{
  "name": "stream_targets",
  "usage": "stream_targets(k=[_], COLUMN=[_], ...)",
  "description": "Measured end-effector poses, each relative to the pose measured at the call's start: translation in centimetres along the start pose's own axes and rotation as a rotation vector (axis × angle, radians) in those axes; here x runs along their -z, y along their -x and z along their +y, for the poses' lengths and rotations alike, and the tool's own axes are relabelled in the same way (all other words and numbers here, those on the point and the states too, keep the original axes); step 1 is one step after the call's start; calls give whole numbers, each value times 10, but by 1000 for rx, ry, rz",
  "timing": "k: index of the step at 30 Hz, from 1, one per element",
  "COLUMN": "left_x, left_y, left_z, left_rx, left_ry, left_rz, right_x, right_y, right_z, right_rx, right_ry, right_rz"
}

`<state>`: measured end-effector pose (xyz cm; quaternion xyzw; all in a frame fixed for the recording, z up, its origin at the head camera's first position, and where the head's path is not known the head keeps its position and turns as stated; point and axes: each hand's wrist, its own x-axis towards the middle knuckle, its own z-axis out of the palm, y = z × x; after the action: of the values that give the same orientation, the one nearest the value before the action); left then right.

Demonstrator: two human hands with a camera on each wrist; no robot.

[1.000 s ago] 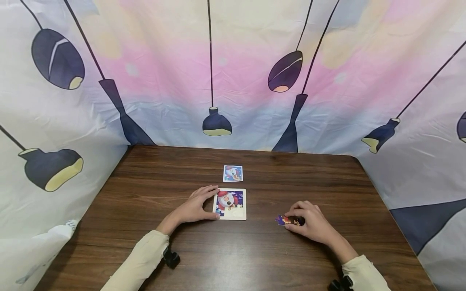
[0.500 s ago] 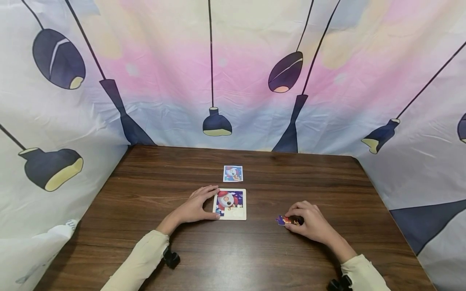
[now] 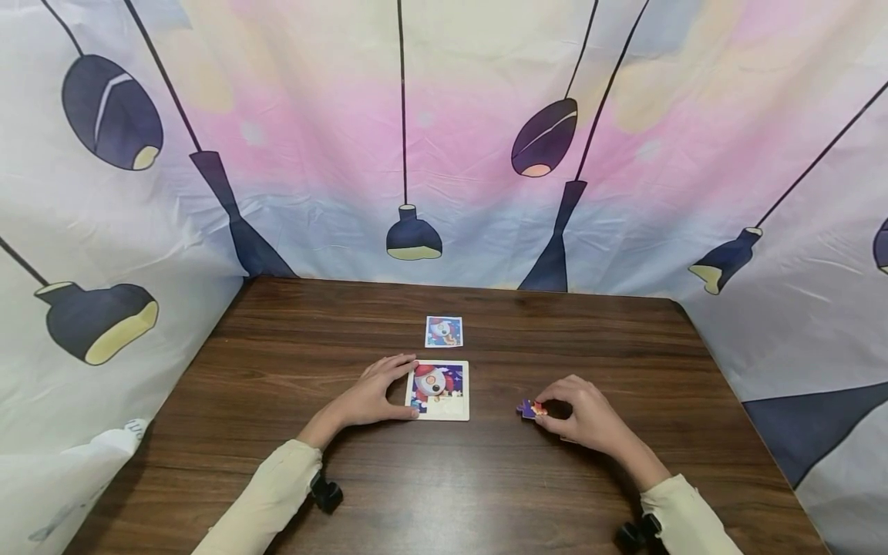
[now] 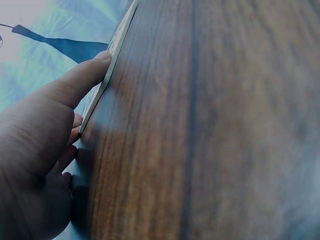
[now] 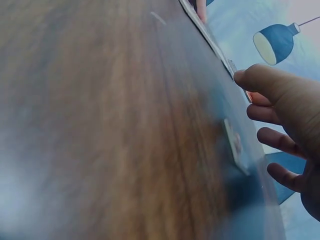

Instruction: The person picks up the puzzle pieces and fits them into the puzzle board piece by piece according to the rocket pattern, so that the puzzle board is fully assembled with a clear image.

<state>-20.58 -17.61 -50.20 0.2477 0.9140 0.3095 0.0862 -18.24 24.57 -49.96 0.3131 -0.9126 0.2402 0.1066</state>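
A square jigsaw board [image 3: 454, 405] lies on the table, printed with a round white figure in red, with a pale bare patch at lower right. My left hand [image 3: 375, 393] holds its left side, thumb at the near corner and fingertips at the far one. In the left wrist view the thumb [image 4: 85, 75] rests on the board's edge. To the right, my right hand [image 3: 586, 412] pinches a purple and orange jigsaw piece [image 3: 528, 409] between thumb and fingers. Another jigsaw piece [image 5: 234, 147] lies on the table under this hand, mostly hidden in the head view.
A small square picture card [image 3: 444, 331] with a similar print lies behind the board. The dark wooden table [image 3: 333, 331] ends at a cloth backdrop [image 3: 333, 223] printed with hanging lamps, which surrounds its back and sides.
My right hand has lifted the purple and orange piece and moved slightly left and away from me, exposing a sliver of another piece. My left hand and the board have stayed put.
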Motion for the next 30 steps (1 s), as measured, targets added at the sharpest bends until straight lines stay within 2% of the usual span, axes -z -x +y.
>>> stream_targets(k=[17, 30], left_x=[0, 0], left_y=[-1, -1], left_z=[0, 0], left_rx=[1, 4], left_ry=[-23, -16], left_rz=[3, 3], right_x=[-11, -26], right_y=[-33, -57], right_z=[-20, -44], right_rx=[67, 67], right_ry=[-60, -48], right_rz=[-6, -34])
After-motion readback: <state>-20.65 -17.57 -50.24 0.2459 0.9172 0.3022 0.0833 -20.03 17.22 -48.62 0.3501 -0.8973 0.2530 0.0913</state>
